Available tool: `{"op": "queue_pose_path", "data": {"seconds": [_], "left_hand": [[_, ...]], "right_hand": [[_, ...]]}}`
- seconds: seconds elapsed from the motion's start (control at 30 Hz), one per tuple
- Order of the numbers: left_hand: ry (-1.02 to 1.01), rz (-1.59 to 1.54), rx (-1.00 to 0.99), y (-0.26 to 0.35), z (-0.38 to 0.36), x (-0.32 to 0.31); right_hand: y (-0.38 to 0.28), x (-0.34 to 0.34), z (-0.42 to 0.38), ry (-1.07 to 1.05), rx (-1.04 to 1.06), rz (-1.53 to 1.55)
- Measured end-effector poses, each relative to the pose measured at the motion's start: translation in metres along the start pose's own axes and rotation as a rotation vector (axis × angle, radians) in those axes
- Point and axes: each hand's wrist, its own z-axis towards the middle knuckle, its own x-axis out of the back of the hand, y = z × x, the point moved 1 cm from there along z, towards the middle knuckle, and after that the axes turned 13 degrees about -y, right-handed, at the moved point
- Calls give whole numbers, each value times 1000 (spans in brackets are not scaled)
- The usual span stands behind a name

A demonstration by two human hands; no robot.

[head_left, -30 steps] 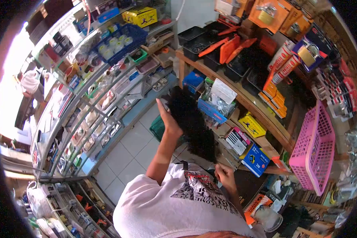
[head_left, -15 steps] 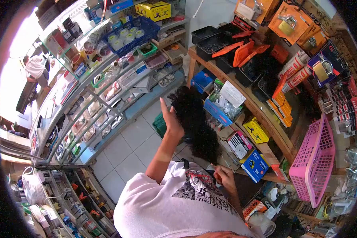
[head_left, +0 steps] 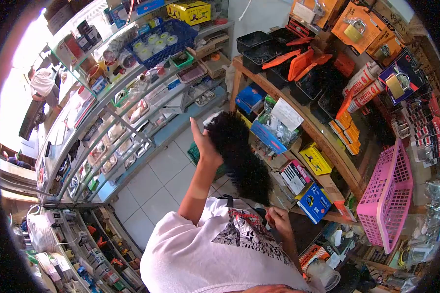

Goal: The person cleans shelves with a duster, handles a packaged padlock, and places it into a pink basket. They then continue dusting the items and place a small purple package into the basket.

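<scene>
A black, fluffy feather duster (head_left: 240, 158) is held in front of my body, its bushy head pointing away from me. My right hand (head_left: 279, 219) is closed around the duster's handle near my waist; only a bit of reddish handle shows. My left hand (head_left: 206, 145) lies against the left side of the feathers with its fingers stretched out, and the feathers hide part of it. Behind my left wrist, on the floor, part of a green basket (head_left: 194, 153) shows.
To my right stands a wooden shelf (head_left: 298, 119) with black bins, boxes and orange-handled tools. A pink basket (head_left: 384, 205) is at far right. A glass display case with metal rails (head_left: 127, 128) curves along the left. Another person (head_left: 43, 85) is beyond it. White floor tiles (head_left: 166, 171) lie between.
My left hand has shifted slightly left, and the duster's head has dipped a little. My right hand stays by my waist on the handle.
</scene>
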Motion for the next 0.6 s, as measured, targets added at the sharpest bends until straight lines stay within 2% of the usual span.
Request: {"op": "queue_pose_path", "data": {"seconds": [0.13,0.17,0.23,0.33,0.37,0.4,0.47,0.5,0.6], "left_hand": [[138,75,30,-27,2,19],[192,68,51,-35,3,26],[85,154,-60,-40,5,7],[-257,-37,40,-32,15,31],[-132,12,-10,-36,16,37],[-5,66,-52,-33,13,13],[157,54,22,-30,6,-9],[86,14,47,-29,6,-7],[-6,83,-57,-23,10,-7]], "right_hand": [[-13,-6,2,39,50,146],[-12,-10,3,35,42,94],[-10,-19,8,30,32,-15],[-16,-26,7,97,107,-89],[-17,-19,8,80,207,-35],[-22,-19,8,91,186,-36],[-30,-20,4,123,145,-34],[-28,-21,4,108,133,-66],[-24,-19,2,112,140,-96]]}}
